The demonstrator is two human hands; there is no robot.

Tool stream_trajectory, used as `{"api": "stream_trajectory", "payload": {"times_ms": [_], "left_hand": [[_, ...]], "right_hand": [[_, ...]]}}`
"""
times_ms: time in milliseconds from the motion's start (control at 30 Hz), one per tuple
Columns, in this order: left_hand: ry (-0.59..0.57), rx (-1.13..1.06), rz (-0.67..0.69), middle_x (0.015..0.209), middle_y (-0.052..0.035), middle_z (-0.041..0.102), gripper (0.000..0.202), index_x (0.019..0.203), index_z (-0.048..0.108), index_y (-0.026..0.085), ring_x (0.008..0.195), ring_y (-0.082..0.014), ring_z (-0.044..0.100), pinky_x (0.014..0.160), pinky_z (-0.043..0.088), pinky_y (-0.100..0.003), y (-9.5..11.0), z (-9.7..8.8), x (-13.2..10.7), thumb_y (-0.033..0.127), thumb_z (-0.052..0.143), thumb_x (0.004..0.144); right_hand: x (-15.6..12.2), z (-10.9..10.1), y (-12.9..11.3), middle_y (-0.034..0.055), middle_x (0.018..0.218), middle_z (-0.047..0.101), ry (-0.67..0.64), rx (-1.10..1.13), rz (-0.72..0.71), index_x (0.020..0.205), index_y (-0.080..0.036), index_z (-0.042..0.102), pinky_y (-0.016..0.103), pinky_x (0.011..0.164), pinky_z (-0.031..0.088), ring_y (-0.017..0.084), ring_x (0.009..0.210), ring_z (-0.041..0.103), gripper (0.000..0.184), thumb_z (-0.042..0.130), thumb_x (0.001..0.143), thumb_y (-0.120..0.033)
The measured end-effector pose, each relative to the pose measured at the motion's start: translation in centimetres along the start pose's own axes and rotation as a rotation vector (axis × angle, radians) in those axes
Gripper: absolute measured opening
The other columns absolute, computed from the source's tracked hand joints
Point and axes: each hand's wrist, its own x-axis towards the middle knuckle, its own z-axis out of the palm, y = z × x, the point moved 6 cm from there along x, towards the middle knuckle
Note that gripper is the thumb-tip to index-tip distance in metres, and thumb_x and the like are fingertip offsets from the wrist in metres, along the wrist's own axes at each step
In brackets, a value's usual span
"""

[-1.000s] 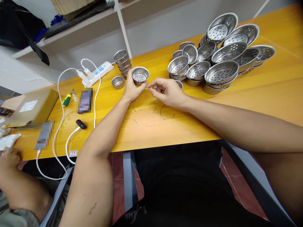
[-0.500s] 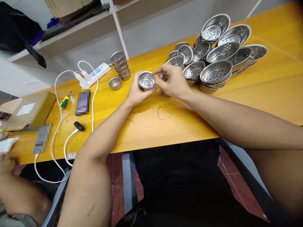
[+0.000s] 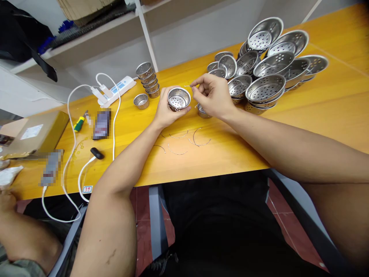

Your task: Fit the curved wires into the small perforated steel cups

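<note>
A small metal strainer cup point(image 3: 179, 99) with a perforated bottom tilts toward me above the table. My left hand point(image 3: 165, 109) is wrapped round its side and base. Just right of the cup, my right hand point(image 3: 213, 95) pinches a thin metal wire point(image 3: 187, 85) between thumb and fingertips, the wire's end poking out toward the rim but apart from it. Under my right hand another small strainer cup point(image 3: 203, 111) stands partly hidden. Several curved wires point(image 3: 178, 136) lie on the table below my hands.
Stacked strainer baskets point(image 3: 265, 86) crowd the right. At the back stand a stack of small cups point(image 3: 149, 79) and a single cup point(image 3: 141, 101). Leftward are a power strip point(image 3: 117, 92) with white cables, a screwdriver point(image 3: 79, 124), phones and a cardboard box point(image 3: 36, 134). Another person's arm point(image 3: 27, 227) is at lower left.
My right hand has drawn back from the cup's rim to the right, and the wire end now shows in its fingertips. My left hand and the cup have stayed nearly still.
</note>
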Motion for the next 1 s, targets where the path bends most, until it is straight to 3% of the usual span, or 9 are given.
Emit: {"api": "stream_trajectory", "payload": {"times_ms": [133,367,600,833,1000], "left_hand": [[-0.009,-0.036,-0.044,0.142,-0.0093,0.072,0.097,0.152,0.062,0.030,0.141,-0.0348,0.077,0.136,0.060,-0.064,0.3,0.1,0.0,0.091,0.096,0.085],[-0.052,-0.086,-0.056,0.148,-0.0100,0.074,0.106,0.160,0.051,0.032,0.144,-0.0346,0.078,0.136,0.061,-0.063,-0.6,0.7,-0.1,0.091,0.096,0.086],[-0.070,-0.093,0.006,0.158,-0.0127,0.069,0.097,0.169,0.044,0.034,0.149,-0.0339,0.075,0.133,0.061,-0.058,-0.7,0.7,-0.1,0.092,0.080,0.100],[-0.025,-0.021,-0.033,0.146,-0.0101,0.073,0.098,0.154,0.063,0.031,0.144,-0.0353,0.077,0.136,0.060,-0.061,0.4,-0.2,0.2,0.090,0.098,0.085],[-0.022,-0.039,-0.094,0.143,-0.0102,0.077,0.103,0.155,0.060,0.029,0.141,-0.0349,0.079,0.135,0.061,-0.064,0.7,-0.1,0.2,0.093,0.096,0.083]], "right_hand": [[-0.1,0.1,-0.1,0.0032,0.079,0.063,-0.013,0.001,-0.006,0.114,-0.029,0.080,0.049,0.075,0.067,0.026,0.072,0.065,0.044,0.084,0.109,-0.073],[-0.3,0.2,-0.7,0.0009,0.077,0.064,-0.017,-0.005,-0.009,0.113,-0.027,0.081,0.046,0.077,0.068,0.022,0.069,0.064,0.039,0.086,0.109,-0.066],[-0.3,0.2,-0.5,0.0026,0.079,0.068,-0.029,-0.015,0.010,0.117,-0.027,0.083,0.046,0.079,0.070,0.025,0.075,0.070,0.036,0.085,0.110,-0.062],[-0.4,0.3,-0.7,0.0018,0.077,0.065,-0.040,-0.010,0.039,0.114,-0.030,0.081,0.046,0.076,0.069,0.026,0.074,0.069,0.037,0.087,0.107,-0.066],[-0.4,0.2,-0.8,0.0015,0.077,0.061,-0.035,-0.011,0.042,0.113,-0.031,0.079,0.047,0.075,0.067,0.026,0.073,0.066,0.042,0.087,0.105,-0.071]]}}
